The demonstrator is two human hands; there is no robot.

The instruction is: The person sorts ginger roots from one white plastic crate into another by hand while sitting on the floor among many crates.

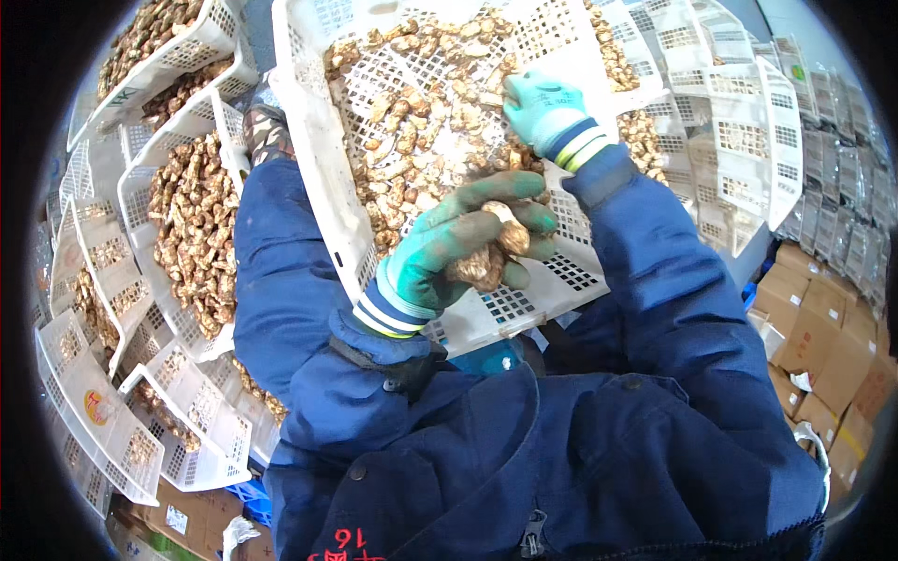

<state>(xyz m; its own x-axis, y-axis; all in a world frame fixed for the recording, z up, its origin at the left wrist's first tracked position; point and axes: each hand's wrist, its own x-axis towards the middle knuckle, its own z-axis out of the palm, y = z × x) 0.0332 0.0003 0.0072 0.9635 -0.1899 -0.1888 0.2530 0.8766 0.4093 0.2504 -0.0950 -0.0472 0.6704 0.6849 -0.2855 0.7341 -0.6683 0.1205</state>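
A white perforated plastic crate (309, 140) sits tilted in front of me, with brown and pale pieces that look like mushrooms (407, 126) scattered over its floor. My left hand (463, 238), in a green coated glove, is above the crate's near side. Its fingers curl around several of the mushrooms (515, 235), one with a pale end. My right hand (547, 109), in a matching glove, is at the crate's right side with fingers bent, next to the mushrooms there. Its fingertips are partly hidden, so whether it grips one is unclear.
More white crates of mushrooms (196, 231) stand close on my left, some stacked. Other white crates (744, 133) stand at the right. Behind them are stacked clear-wrapped packs (828, 182) and cardboard boxes (807, 315). Another cardboard box (196, 515) lies at lower left.
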